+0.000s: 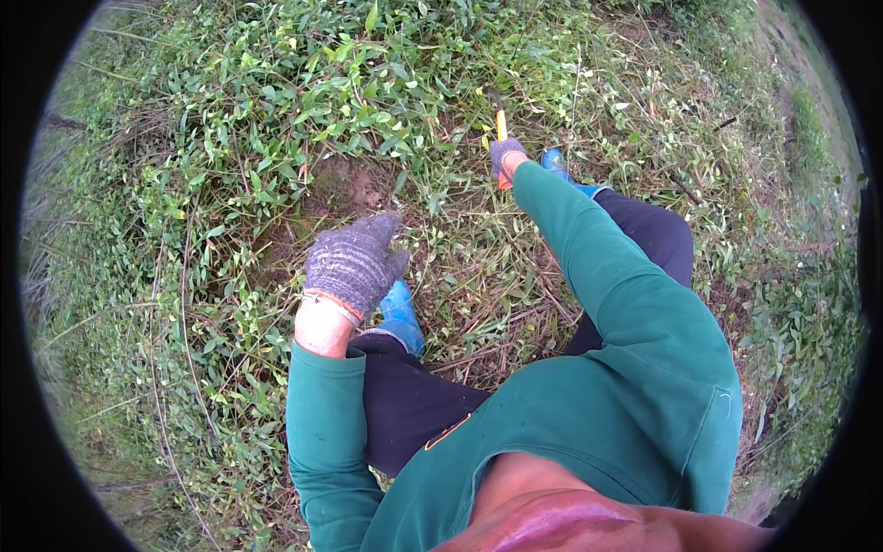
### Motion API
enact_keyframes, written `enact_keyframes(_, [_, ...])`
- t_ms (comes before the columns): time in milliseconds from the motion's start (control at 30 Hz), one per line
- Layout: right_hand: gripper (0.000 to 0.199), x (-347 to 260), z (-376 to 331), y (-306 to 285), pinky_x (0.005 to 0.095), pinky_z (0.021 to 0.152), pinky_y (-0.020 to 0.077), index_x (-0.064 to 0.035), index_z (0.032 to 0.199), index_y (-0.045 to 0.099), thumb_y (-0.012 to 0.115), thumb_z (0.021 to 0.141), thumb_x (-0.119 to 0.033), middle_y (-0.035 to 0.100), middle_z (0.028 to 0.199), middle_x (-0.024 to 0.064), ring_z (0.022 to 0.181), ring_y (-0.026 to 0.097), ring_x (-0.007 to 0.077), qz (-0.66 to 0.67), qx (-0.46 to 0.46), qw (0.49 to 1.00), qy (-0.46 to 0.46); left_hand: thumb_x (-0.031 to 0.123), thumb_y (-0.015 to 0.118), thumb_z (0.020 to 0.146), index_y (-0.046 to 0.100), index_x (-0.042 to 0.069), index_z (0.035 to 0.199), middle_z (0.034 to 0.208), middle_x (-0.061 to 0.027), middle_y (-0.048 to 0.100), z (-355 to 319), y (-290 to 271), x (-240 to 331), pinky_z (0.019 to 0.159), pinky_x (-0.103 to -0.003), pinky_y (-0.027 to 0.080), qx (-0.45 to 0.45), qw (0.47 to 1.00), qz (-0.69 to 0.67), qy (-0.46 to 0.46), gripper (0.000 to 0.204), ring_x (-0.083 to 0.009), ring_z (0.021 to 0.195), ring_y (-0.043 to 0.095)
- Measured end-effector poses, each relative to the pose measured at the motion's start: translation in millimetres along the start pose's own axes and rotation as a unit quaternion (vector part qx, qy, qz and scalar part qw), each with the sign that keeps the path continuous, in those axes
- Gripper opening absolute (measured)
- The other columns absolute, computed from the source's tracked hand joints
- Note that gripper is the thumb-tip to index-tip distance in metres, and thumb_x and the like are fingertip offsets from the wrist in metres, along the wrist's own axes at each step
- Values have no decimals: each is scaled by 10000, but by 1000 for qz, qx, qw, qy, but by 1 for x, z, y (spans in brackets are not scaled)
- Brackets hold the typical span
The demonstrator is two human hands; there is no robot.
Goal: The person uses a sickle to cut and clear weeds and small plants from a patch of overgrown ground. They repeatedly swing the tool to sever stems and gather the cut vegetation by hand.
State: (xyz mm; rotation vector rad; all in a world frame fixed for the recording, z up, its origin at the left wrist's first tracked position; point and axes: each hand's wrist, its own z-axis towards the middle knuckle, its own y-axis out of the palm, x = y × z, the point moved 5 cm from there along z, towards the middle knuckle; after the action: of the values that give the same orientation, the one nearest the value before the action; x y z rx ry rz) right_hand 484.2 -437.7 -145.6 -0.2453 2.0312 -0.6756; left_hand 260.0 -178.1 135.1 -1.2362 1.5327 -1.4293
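My right hand (506,155), in a grey knitted glove, is closed round the yellow-orange handle of a sickle (501,125). Its dark blade points away from me, low among the weeds (460,69), partly hidden by leaves. My left hand (354,262), gloved in the same grey knit, hovers above my left boot with fingers stretched forward and the thumb apart. Nothing shows in it. Just beyond lies a patch of bare brown soil (354,184), edged by leafy green plants (267,120).
I stand with legs apart, a blue boot (401,317) on the left and another blue boot (555,164) by my right hand. Cut stems and dry stalks (487,340) litter the ground between them. Long thin stems (189,322) rise at the left; a dark stick (685,190) lies right.
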Motion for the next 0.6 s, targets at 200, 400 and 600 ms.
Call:
enact_keyframes(200, [420, 130, -156, 39, 430, 703, 503, -17, 1028, 591, 590, 815, -379, 647, 899, 216, 813, 638, 370, -107, -28, 994, -8, 374, 613, 816, 538, 143, 1234, 1094, -167, 619, -2, -15, 3, 842, -455, 468, 19, 1000, -1, -10, 484, -354, 980, 595])
enact_keyframes(400, [380, 132, -244, -7, 411, 570, 496, -31, 933, 617, 565, 844, -397, 648, 695, 151, 659, 636, 362, -44, -236, 968, 68, 356, 615, 818, 546, 131, 1226, 1112, -160, 620, 9, -14, 13, 832, -438, 480, 25, 1000, -8, 16, 471, -340, 975, 605])
enact_keyframes(600, [420, 70, -191, -30, 470, 691, 482, -15, 993, 562, 574, 847, -410, 631, 850, 241, 808, 615, 416, -89, -27, 984, -154, 355, 610, 824, 561, 124, 1208, 1133, -148, 615, 4, -14, 19, 847, -430, 478, 22, 1000, -7, 20, 450, -334, 991, 601])
